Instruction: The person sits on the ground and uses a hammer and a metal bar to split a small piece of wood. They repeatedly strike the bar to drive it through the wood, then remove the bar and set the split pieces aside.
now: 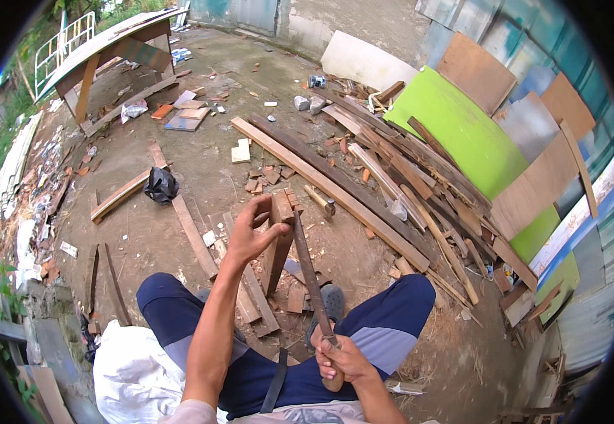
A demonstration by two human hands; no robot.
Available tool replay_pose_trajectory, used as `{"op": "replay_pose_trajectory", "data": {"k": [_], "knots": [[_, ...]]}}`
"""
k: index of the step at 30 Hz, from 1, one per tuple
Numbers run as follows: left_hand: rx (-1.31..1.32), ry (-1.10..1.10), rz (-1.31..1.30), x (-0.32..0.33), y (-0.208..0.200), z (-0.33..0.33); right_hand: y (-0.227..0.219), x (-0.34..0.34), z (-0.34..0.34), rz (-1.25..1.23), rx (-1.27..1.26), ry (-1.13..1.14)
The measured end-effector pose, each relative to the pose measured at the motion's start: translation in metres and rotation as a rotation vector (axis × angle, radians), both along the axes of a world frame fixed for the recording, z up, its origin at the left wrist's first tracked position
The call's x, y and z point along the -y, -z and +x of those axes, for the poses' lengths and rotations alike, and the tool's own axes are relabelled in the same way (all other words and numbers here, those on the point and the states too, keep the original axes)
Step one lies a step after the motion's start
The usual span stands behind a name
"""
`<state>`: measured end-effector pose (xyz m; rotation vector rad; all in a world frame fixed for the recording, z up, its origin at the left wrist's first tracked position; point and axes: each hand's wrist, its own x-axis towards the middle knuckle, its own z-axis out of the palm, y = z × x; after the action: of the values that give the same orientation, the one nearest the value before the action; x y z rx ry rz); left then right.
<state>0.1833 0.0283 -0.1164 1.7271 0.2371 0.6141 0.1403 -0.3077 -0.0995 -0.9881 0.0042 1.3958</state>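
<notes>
**Left hand steadies wood block, right hand holds blade against it**

Person seated, knees apart in dark blue shorts, dirt ground below. Left hand (249,233) grips the top of an upright wood block (277,244), fingers curled over its upper end, thumb on the near side; grip pressed on the block. Block stands slightly tilted on the ground between the legs, lower end among flat planks (250,300).

Right hand (341,360) closed around the handle of a long blade (308,272), fist tight, near the right thigh. Blade runs up and left from the hand, its tip touching the right side of the block near the top.

A grey sandal (333,300) shows by the blade's lower part. A hammer (319,199) lies on the ground just beyond the block. Black bag (160,185) further left, well apart. Long boards (328,187) run diagonally on the right, beside a heap of scrap wood and a green panel (462,134) leaning on the wall. White sack (134,367) at lower left beside the left thigh. Wooden table (109,53) far upper left.
</notes>
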Motion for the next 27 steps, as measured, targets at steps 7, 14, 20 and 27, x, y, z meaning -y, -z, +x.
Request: {"op": "replay_pose_trajectory", "data": {"k": [7,14,20,27], "knots": [[0.119,-0.035,-0.061,-0.009,0.025,-0.004,-0.039,0.008,0.004,-0.422,0.621,-0.144],[0.105,0.079,-0.389,0.008,0.022,-0.006,-0.055,0.022,0.003,-0.552,0.680,-0.289],[0.133,0.083,-0.286,0.020,0.044,-0.023,-0.050,0.038,-0.013,-0.556,0.532,-0.371],[0.026,0.019,-0.512,-0.011,0.204,-0.032,-0.063,0.031,-0.033,-0.570,0.730,-0.387]]}}
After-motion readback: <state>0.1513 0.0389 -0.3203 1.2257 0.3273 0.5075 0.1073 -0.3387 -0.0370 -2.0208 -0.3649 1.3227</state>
